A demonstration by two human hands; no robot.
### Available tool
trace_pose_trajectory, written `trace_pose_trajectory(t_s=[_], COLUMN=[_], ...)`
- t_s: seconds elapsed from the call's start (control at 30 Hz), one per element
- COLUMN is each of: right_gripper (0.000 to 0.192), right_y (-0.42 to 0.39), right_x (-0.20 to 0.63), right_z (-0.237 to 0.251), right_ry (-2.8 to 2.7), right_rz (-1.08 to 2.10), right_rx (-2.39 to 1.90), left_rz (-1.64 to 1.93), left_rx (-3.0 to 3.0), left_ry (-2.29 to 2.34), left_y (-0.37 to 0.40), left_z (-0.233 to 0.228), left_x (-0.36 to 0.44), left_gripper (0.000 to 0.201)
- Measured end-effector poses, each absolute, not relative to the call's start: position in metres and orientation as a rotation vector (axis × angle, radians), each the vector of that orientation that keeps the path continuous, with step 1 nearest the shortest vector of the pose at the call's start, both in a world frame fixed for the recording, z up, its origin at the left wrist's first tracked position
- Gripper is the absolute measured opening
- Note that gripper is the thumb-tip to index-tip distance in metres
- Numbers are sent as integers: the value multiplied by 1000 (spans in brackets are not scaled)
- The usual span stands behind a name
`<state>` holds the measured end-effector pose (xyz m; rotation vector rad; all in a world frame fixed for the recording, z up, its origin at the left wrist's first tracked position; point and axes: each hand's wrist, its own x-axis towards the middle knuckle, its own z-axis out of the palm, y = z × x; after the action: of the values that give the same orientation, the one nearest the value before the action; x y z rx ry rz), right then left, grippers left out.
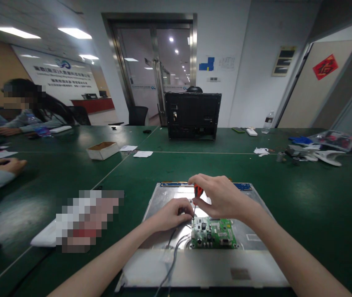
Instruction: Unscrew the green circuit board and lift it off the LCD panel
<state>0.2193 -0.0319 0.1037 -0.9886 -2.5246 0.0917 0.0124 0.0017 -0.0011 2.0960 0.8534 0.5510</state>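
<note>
Nearest the camera, below both hands: dark cables (175,256) across the pale near strip of a flat metal panel (206,267). Holds a red-handled screwdriver (198,191) in the right hand (217,196), with the shaft down at the far left corner of a green circuit board (214,235), just below that hand on the panel; cannot tell about contact at the tip. Has the left hand (176,212) narrowly curled, with fingertips close beside the shaft; cannot tell about any small part in its grip. Beyond both hands, shows a narrow blue board (244,187) along the panel's far edge, then, farther across the green table (302,206), a black display casing (192,113).
</note>
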Motion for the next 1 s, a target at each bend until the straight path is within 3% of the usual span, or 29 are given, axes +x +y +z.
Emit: trace_pose_trajectory(t_s=[0.17,0.47,0.8,1.0], right_gripper=[34,14,30,17], right_y=[-32,-30,-32,-29], right_x=[218,215,217,215], right_z=[103,101,103,100], right_ry=[-2513,-2550,-2513,-2528], right_rz=[85,-43,85,-30], right_rx=[-1003,-1045,-1031,-1062], left_rz=[552,498,540,534], left_rx=[2094,2099,2088,2101], left_ry=[821,893,840,850], left_y=[2,1,2,2], left_z=[0,-2,-2,-1], left_x=[12,13,12,12], left_gripper=[8,11,10,11])
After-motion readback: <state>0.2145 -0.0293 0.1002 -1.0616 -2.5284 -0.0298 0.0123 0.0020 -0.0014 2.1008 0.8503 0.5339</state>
